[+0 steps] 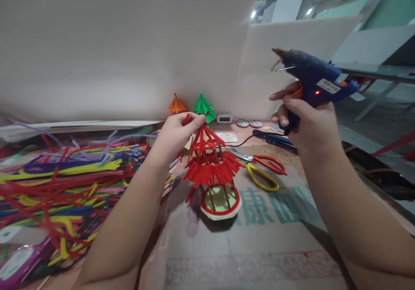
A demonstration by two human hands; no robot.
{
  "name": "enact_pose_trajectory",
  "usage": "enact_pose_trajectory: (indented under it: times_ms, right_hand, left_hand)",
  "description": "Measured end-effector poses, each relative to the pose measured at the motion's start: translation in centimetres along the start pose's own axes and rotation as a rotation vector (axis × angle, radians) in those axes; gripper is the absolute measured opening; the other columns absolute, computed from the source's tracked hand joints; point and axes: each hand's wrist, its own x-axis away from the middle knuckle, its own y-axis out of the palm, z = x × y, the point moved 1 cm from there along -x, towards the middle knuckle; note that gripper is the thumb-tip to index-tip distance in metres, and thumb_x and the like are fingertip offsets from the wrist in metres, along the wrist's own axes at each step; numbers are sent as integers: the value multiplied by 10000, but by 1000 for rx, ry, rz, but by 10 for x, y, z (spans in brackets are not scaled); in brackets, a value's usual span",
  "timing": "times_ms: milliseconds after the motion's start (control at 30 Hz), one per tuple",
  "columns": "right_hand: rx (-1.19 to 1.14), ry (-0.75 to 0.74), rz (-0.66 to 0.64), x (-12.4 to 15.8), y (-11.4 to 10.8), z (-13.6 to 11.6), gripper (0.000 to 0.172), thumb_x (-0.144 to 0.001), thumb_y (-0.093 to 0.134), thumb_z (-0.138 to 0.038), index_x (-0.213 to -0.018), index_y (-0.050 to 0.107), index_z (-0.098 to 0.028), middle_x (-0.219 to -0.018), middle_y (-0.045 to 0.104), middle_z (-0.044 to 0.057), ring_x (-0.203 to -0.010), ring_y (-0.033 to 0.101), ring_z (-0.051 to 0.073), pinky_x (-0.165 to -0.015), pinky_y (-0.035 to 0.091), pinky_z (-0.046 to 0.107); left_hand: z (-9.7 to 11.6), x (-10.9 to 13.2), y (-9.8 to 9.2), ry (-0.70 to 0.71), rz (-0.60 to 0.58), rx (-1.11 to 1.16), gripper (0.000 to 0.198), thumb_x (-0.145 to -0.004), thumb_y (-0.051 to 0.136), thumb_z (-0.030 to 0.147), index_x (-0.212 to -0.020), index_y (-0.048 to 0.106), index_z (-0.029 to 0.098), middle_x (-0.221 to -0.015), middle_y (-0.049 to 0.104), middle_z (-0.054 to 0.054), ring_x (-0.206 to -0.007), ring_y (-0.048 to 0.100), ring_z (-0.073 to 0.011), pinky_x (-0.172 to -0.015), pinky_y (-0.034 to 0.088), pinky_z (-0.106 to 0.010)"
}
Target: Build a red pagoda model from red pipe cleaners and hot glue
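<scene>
Pale upright board [129,52] behind a green-lettered flat sheet [259,255], left hand [180,132] pinches the peak of a red fuzzy-stick tiered pagoda [210,172] over it, right hand [309,117] grasps a raised blue plastic glue gun [311,74].

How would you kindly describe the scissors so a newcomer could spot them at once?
Start from the sheet with big green characters and find the red tiered model below the left hand. Just right of it, the scissors lie with blades toward the model. Their mismatched handles, one orange-red and one yellow, set them apart from the dark blue tool behind them.
</scene>
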Motion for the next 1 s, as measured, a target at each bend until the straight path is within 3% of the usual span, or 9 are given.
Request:
enact_pose_trajectory:
  times_ms: [200,700,1000]
  right_hand:
    - [-4,-58,-68,8,7,-6,123,-810,714,-186,-870,653,-275,-869,691,-26,-430,446,73,-536,490,317]
    - [62,-22,-114,7,9,1,153,-807,783,-324,-878,657,-276,-871,700,-8,-430,445,71,-535,518,322]
    - [103,24,-102,9,9,1,139,-828,759,-337,-878,642,-282,-880,689,-8,-445,443,81,-557,486,334]
  left_hand:
    - [4,4,0,23,-14,-14,355,-791,716,517,-746,652,171,-637,587,23,-541,461,-87,-553,384,-219]
    - [2,3,0,-28,-46,35,346,-785,731,510,-755,650,175,-645,571,35,-528,425,-77,-533,360,-213]
    - [2,7,8,87,-137,-165,302,-864,653,482,-829,697,185,-720,645,4,-643,574,-127,-617,441,-235]
